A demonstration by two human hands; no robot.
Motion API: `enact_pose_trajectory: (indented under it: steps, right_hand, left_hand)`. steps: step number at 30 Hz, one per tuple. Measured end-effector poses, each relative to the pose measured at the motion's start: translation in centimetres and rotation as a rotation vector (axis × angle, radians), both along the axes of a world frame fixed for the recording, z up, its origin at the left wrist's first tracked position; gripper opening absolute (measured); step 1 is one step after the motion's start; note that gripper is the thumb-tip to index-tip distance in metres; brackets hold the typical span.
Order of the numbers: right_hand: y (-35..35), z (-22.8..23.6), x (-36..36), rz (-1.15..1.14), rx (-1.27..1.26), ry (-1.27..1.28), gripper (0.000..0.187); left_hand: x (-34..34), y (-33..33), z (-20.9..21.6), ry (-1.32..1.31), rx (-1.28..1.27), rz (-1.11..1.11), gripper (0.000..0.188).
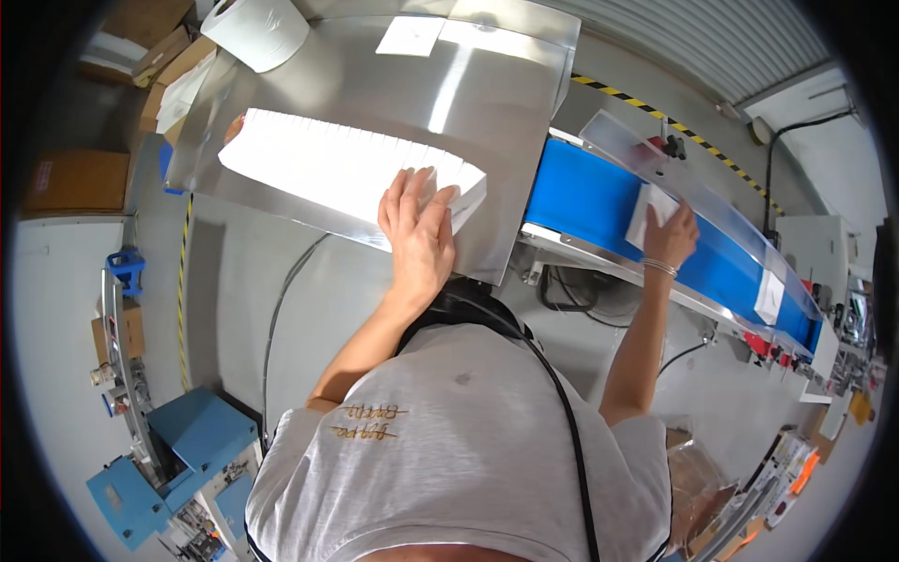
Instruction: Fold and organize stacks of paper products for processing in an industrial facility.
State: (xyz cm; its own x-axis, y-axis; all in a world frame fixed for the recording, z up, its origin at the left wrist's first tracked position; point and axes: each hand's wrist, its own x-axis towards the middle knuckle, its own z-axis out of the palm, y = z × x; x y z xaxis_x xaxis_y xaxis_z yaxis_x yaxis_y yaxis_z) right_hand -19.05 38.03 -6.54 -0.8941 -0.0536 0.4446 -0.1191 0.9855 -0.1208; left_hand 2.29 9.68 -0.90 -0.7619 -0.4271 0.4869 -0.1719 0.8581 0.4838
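Note:
A long row of thin white cartons (pixel 328 169), packed side by side, lies along the near edge of the steel table. My left hand (pixel 419 229) rests on the right end of this row, its fingers stretched and slightly apart over the cartons; the thumb is hidden. On the blue conveyor belt (pixel 585 197) to the right, my right hand (pixel 672 234) has its fingers closed around a single white carton (pixel 639 225). Farther along the belt sits another white carton (pixel 770 296). Something brownish, partly hidden, touches the row's far left end.
The steel table (pixel 356 89) ends beside the belt. A white paper roll (pixel 257 36) and a flat white piece (pixel 409 36) lie on its far side. A clear guard (pixel 637 159) runs along the belt's far edge. Blue machine housings (pixel 201 431) stand at lower left.

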Motion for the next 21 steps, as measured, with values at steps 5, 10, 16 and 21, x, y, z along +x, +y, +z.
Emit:
enact_pose_trajectory:
  steps: [5, 10, 16, 21]
  right_hand:
    - [-12.4, 4.4, 5.0, 1.005, -0.728, -0.917, 0.052]
    - [-15.2, 1.6, 5.1, 1.163, -0.645, -0.822, 0.038]
    - [-1.7, -9.6, -2.3, 0.523, -0.366, -0.324, 0.035]
    - [-0.5, -0.5, 0.2, -0.321, 0.104, -0.272, 0.079]
  left_hand:
    - [0.1, 0.0, 0.3, -0.007, -0.014, -0.014, 0.03]
    - [0.1, -0.5, 0.9, -0.061, -0.004, 0.011, 0.041]
    - [0.6, -1.7, 0.1, 0.013, 0.006, 0.006, 0.034]
    - [0.7, -1.6, -0.6, 0.062, -0.026, 0.031, 0.031]
